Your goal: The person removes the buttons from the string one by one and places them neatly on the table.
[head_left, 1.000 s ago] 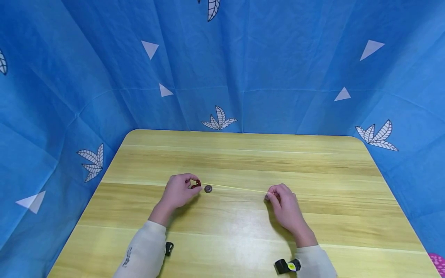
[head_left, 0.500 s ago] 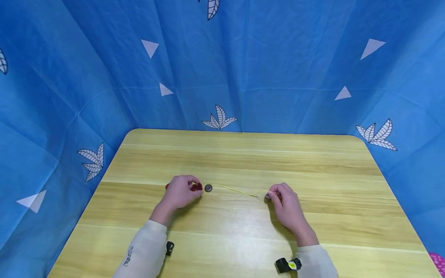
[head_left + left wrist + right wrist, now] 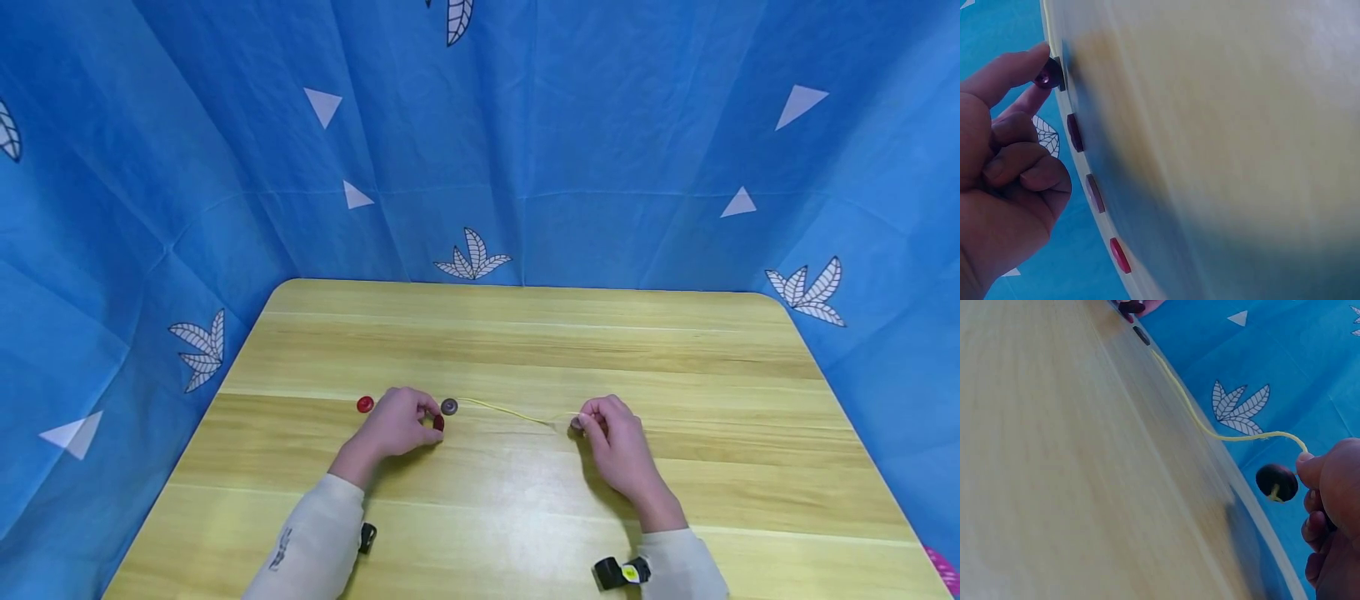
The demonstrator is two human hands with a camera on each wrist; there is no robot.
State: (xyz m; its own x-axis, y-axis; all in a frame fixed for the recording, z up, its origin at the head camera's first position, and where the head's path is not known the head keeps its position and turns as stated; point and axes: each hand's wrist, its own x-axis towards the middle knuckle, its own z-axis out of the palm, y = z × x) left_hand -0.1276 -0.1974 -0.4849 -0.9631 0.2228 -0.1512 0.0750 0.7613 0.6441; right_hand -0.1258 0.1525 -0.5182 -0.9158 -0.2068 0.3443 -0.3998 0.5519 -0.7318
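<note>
My left hand [image 3: 399, 422] pinches a dark red button [image 3: 438, 424] between thumb and index finger, low over the table. In the left wrist view this button [image 3: 1046, 75] is tilted on edge at the fingertips. Just beyond it lies a brown button [image 3: 449, 407]. My right hand [image 3: 617, 437] pinches a yellow string [image 3: 502, 407] between thumb and index finger. At the string's right end a dark button [image 3: 1276, 483] hangs by the right fingertips, the string passing through it. The string's other end reaches left toward the brown button.
A red button [image 3: 365, 404] lies left of my left hand. More buttons, such as a purplish one [image 3: 1095, 194], stand in a row in the left wrist view, hidden by the hand from above. The wooden table [image 3: 525, 333] meets a blue patterned curtain [image 3: 600, 167] behind.
The string, stretched taut between both hands a second ago, now lies slack, released by the left hand. That hand has shifted slightly nearer and right with the dark red button, uncovering the red one.
</note>
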